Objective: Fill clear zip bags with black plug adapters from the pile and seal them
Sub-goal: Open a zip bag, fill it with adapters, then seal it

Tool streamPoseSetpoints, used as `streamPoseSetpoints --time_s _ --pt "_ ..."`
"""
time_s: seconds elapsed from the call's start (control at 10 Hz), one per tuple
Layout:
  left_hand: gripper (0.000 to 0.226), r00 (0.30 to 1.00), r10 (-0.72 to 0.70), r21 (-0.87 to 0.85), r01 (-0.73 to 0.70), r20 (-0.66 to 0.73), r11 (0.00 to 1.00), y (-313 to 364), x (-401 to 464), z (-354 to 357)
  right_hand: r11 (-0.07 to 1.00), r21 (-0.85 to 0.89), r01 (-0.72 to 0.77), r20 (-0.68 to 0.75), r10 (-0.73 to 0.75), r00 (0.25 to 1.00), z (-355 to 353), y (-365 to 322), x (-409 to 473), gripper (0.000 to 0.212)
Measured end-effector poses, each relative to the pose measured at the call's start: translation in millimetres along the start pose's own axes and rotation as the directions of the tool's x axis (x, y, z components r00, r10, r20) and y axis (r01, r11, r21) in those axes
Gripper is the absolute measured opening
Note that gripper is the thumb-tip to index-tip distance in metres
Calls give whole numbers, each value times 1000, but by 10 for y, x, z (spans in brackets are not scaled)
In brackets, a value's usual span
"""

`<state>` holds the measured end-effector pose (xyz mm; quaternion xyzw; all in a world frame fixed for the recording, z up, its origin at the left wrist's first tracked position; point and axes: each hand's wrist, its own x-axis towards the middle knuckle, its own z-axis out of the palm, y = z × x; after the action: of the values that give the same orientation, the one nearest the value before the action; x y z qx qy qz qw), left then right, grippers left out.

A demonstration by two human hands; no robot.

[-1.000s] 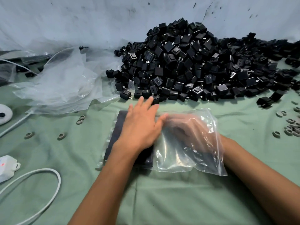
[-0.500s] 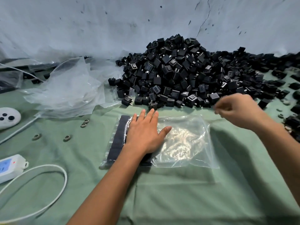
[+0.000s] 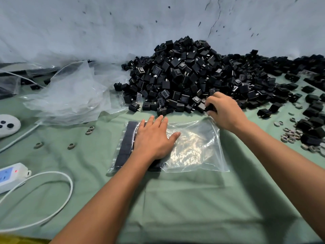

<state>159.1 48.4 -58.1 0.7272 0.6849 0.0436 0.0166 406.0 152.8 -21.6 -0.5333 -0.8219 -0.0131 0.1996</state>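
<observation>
A clear zip bag (image 3: 197, 147) lies flat on the green cloth, with a row of black plug adapters (image 3: 125, 145) packed along its left side. My left hand (image 3: 153, 138) presses flat on the bag's filled part, fingers straight. A big pile of black plug adapters (image 3: 190, 76) rises just behind the bag. At the pile's front edge my right hand (image 3: 225, 111) curls its fingers round a black adapter (image 3: 210, 108), close to the bag's far right corner.
Crumpled clear plastic bags (image 3: 70, 95) lie at the left. A white power strip (image 3: 10, 175) with its cable (image 3: 58, 206) sits near the left edge, a white round device (image 3: 8, 125) above it. Small grey rings (image 3: 290, 134) and loose adapters are scattered on the right.
My right hand came out of the bag, swung to the right, then moved to the pile's front edge and closed on an adapter. My left hand stayed pressing the bag.
</observation>
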Motion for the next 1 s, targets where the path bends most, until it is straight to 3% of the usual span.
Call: streamPoseSetpoints --time_s 0.1,0.2,0.3,0.4,0.5,0.6,0.7,0.9,1.0 --pt "85 1000 0 -1 0 -5 1000 -10 0 11 954 261 -149 -62 170 984 -115 81 -259 40" --pt "85 1000 1 -5 -1 -14 1000 -15 2 21 775 536 -336 154 302 941 -231 132 -568 30" --pt "85 1000 -3 -6 2 -19 1000 -25 10 27 756 545 -363 234 279 931 -230 134 -826 22" --pt "85 1000 -3 -2 3 -20 1000 -21 13 28 895 362 -262 113 236 965 -201 128 -980 30" --pt "84 1000 -2 -11 2 -15 1000 -22 10 26 850 470 -239 118 208 971 -190 109 -1040 36" --pt "84 1000 -3 -18 3 -8 1000 -31 7 22 685 698 -207 251 37 967 -155 42 -1089 33" --pt "84 1000 -4 -21 4 -5 1000 -33 -1 23 577 799 -170 312 -156 937 -142 -10 -1140 29" --pt "82 1000 -8 -30 8 5 1000 -26 -8 11 635 771 -55 290 -272 917 -168 -189 -1031 38" --pt "82 1000 -4 -34 5 12 999 -22 -1 4 669 738 -87 358 -280 891 -156 -264 -953 34"
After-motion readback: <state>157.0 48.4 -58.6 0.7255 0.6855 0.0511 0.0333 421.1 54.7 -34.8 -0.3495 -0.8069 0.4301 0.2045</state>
